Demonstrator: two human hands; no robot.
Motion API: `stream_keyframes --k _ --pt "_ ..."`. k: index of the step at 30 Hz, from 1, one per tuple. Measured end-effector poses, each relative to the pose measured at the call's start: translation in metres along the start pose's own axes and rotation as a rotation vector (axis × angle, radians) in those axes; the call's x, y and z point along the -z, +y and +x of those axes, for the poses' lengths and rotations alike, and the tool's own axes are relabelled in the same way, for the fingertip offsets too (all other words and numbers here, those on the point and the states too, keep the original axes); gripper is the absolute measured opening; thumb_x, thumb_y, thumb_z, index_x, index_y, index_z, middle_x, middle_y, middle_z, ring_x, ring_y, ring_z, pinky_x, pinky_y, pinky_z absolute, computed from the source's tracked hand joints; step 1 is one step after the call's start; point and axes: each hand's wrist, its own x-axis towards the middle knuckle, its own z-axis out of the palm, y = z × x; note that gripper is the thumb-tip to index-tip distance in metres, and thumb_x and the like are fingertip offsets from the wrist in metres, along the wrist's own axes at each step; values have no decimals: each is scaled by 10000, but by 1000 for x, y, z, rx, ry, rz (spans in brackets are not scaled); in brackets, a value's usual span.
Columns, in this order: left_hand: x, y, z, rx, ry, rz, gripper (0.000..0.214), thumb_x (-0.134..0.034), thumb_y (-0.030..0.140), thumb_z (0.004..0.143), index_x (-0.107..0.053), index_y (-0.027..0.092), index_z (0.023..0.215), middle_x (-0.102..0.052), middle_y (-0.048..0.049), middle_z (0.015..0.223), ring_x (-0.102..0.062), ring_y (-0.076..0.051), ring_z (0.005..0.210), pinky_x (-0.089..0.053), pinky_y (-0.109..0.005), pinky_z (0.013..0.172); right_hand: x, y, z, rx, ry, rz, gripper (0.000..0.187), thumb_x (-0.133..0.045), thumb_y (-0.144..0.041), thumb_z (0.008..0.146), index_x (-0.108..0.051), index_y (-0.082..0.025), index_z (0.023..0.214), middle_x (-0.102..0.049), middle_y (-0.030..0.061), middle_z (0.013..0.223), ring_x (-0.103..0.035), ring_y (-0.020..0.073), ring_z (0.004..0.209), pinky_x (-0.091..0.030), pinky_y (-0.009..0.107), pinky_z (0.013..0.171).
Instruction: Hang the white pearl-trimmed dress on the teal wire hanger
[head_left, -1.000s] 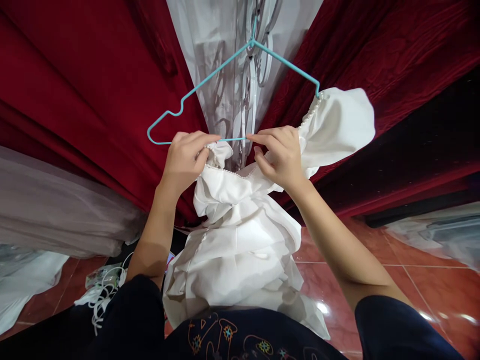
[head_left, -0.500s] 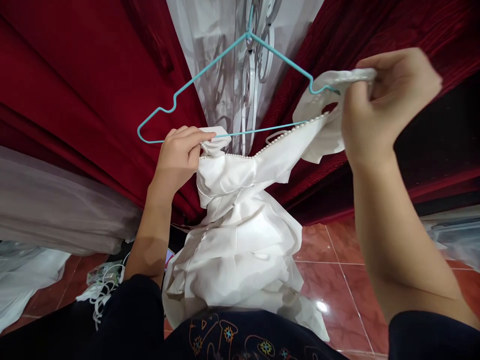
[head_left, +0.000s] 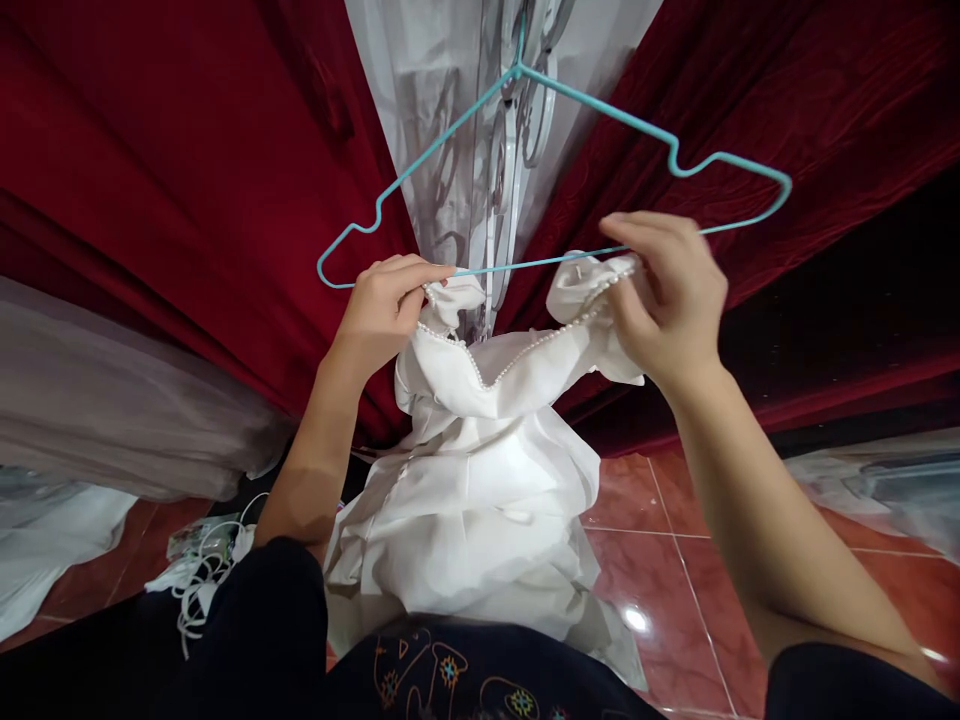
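Note:
A white dress (head_left: 480, 470) with a beaded neckline hangs below a light blue wire hanger (head_left: 600, 105), its skirt bunched towards my body. My left hand (head_left: 386, 305) is closed on the dress's left shoulder, with the hanger's bottom bar running past the fingertips. At the other shoulder, my right hand (head_left: 671, 290) grips the beaded edge beside the thumb. Its fingers reach over the bottom bar, and the hanger's right corner stands free of fabric beyond this hand. How far the palms wrap the cloth is hidden.
Dark red curtains (head_left: 180, 170) hang on both sides of a grey-white ornamental frame (head_left: 506, 170). Pale sheer fabric (head_left: 112, 380) drapes at the left. White cords (head_left: 199, 590) lie at the lower left, and reddish tiles (head_left: 652, 570) cover the floor.
My right hand has moved left and down, bringing the right shoulder of the dress off the hanger's right arm. The hanger's right end now shows bare. My left hand has shifted slightly right.

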Motion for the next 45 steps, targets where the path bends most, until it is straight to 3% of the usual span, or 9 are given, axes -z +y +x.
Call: stream_keyframes --k 5,8,12,16,19,25,36,41,45 --pt "-14 -15 -26 -95 255 238 401 -514 105 965 -798 269 1196 -748 -58 1198 -687 -254 1212 -522 -464 1113 -32 6 1 -175 8 119 240 -617 -443 1035 -782 -272 1063 -737 50 962 -710 223 921 -620 440 897" --pt "-19 -30 -60 -163 523 361 237 -573 195 969 -775 251 1080 -661 -63 984 -673 -238 992 -562 -416 931 -40 7 -9 -197 105 117 270 -624 -476 1031 -799 -273 1070 -739 61 991 -718 234 944 -622 451 890" --pt "-8 -47 -91 -64 583 249 129 -659 150 816 -572 222 878 -572 -38 893 -571 -183 783 -483 -316 673 -36 7 -16 -167 114 120 308 -602 -475 1041 -818 -308 1184 -715 68 1053 -717 243 1008 -620 475 940" --pt "21 -59 -64 246 786 25 429 -584 -99 631 -396 220 847 -503 -19 952 -484 -118 766 -416 -238 638 -32 10 -16 -162 90 104 320 -603 -466 1043 -815 -311 1226 -704 68 1071 -711 241 1035 -614 478 989" --pt "45 -61 -15 201 990 -51 546 -421 -261 576 -341 226 810 -409 16 876 -500 -106 855 -459 -204 786 -35 9 -16 -160 101 109 312 -605 -448 1045 -818 -308 1223 -707 67 1078 -710 231 1027 -615 465 980" --pt "67 -32 52 127 840 -109 600 -396 -341 587 -479 198 836 -518 7 902 -562 -111 890 -520 -202 876 -41 3 -18 -160 119 128 311 -601 -382 1034 -821 -280 1229 -704 68 1043 -712 221 1000 -622 446 947" --pt "83 -29 39 -106 694 -97 524 -474 -214 647 -692 201 880 -684 -4 888 -670 -180 890 -539 -324 870 -43 4 -20 -174 100 136 311 -588 -332 1035 -811 -299 1248 -699 63 1049 -697 215 989 -612 446 952" --pt "50 -27 64 53 468 -108 477 -504 -210 710 -706 216 780 -712 -5 836 -656 -184 825 -455 -334 745 -48 0 -19 -172 120 138 289 -601 -360 1042 -814 -283 1221 -685 53 995 -689 206 946 -611 429 917" --pt "48 -57 64 255 507 136 487 -548 -286 701 -640 189 759 -596 17 811 -527 -137 838 -421 -317 774 -39 3 -17 -175 103 104 297 -586 -405 1050 -819 -294 1197 -694 57 1008 -695 215 952 -614 453 959"
